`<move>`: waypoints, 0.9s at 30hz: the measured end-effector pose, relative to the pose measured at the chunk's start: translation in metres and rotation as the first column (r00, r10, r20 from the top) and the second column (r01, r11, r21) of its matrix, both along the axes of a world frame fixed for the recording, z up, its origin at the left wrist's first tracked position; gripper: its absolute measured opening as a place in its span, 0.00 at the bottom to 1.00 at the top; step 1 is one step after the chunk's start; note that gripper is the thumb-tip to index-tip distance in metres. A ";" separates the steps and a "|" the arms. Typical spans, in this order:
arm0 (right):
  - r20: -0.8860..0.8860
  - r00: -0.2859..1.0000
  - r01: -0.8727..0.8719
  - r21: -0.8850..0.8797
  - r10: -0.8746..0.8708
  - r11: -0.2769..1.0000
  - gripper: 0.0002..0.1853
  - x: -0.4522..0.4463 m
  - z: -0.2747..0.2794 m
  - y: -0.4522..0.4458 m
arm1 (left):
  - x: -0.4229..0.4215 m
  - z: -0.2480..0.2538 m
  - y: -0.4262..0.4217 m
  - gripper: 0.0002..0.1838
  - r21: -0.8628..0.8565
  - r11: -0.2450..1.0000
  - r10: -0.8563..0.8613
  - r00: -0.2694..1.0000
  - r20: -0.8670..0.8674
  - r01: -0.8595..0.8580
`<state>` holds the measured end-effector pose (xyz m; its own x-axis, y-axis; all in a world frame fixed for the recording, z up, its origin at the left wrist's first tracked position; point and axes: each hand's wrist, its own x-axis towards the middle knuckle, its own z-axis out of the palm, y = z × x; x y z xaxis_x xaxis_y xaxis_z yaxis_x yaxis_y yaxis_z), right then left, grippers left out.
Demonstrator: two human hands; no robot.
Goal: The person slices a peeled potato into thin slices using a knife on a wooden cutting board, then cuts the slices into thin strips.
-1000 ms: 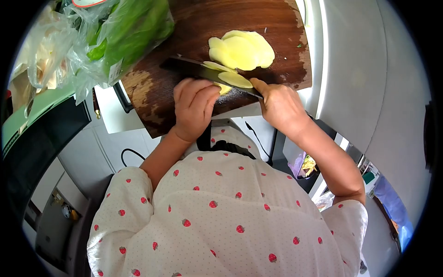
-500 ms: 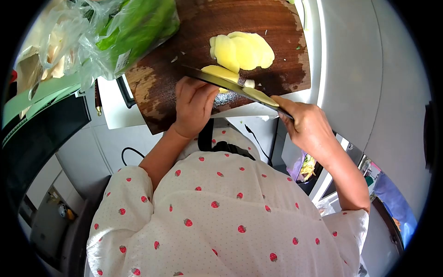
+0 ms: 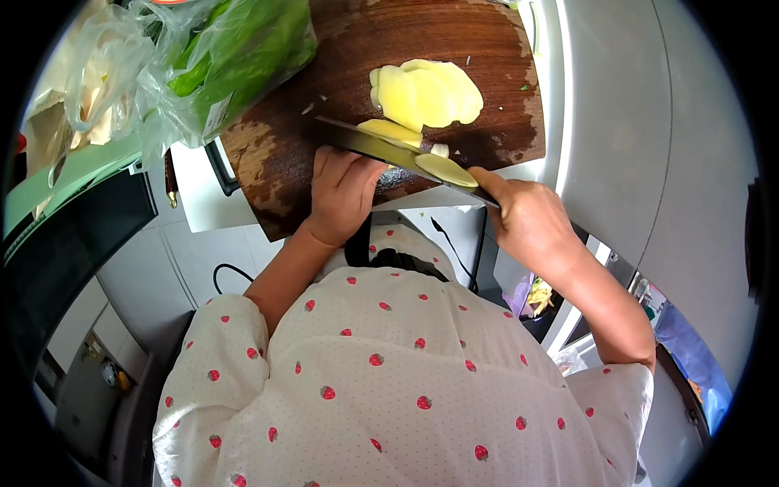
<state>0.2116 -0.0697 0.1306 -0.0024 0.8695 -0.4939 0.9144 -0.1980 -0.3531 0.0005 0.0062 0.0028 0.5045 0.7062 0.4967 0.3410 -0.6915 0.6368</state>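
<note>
My right hand point(image 3: 531, 219) is closed round the handle of a wide dark knife point(image 3: 365, 144), whose blade points to the left across the wooden cutting board point(image 3: 503, 49). One pale yellow slice point(image 3: 446, 170) clings to the blade near my right fingers. My left hand point(image 3: 345, 195) has its fingers curled against the near side of the blade, over a yellow piece that is mostly hidden. Beyond the blade lies another yellow slice point(image 3: 391, 131) with a small pale bit beside it. Farther up the board, several overlapping yellow slices point(image 3: 426, 93) form a pile.
Clear plastic bags with green leafy vegetables point(image 3: 243, 57) lie over the board's left part. A green surface point(image 3: 81, 183) is at the left. Lower right, a purple bag point(image 3: 519, 296) holds yellowish scraps. A black cable point(image 3: 231, 264) curves below the board.
The knife and my right hand have moved right and towards me, uncovering a slice and a small pale bit beyond the blade. The slice on the blade now sits farther right. My left hand has barely moved.
</note>
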 end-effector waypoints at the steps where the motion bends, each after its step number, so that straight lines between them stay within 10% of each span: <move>1: 0.008 1.000 -0.003 -0.005 0.003 1.000 0.22 -0.002 -0.003 0.003 | 0.000 0.000 -0.001 0.11 -0.003 1.000 -0.004 1.000 0.003 0.004; 27: -0.018 0.996 0.089 0.007 -0.089 0.996 0.15 -0.009 -0.057 0.032 | -0.011 0.004 0.009 0.19 -0.235 0.966 -0.118 0.993 -0.029 0.108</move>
<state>0.2029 -0.0381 0.0737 0.0668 0.8704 -0.4878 0.8869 -0.2758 -0.3706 -0.0109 0.0156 0.0063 0.6051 0.7369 0.3014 0.2996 -0.5614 0.7714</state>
